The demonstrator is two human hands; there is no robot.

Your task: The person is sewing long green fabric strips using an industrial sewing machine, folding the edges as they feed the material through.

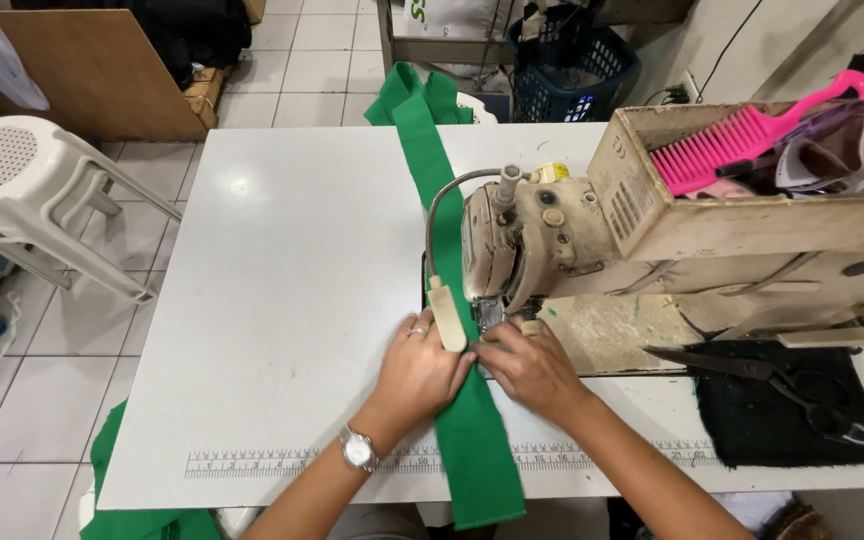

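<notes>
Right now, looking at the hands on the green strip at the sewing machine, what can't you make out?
Head view only:
- Needle and presser foot: hidden behind the lamp and the machine.
- Right hand fingertips: tucked under the machine head.
- Green strip under the left hand: covered by the palm; its near end is cut off by the bottom edge.
- Scissors: dark on dark cloth, outline unclear.
- Ruler marks on the table: too small.

Sewing workshop: industrial sewing machine (552,235), white worktable (282,300), scissors (782,385).
</notes>
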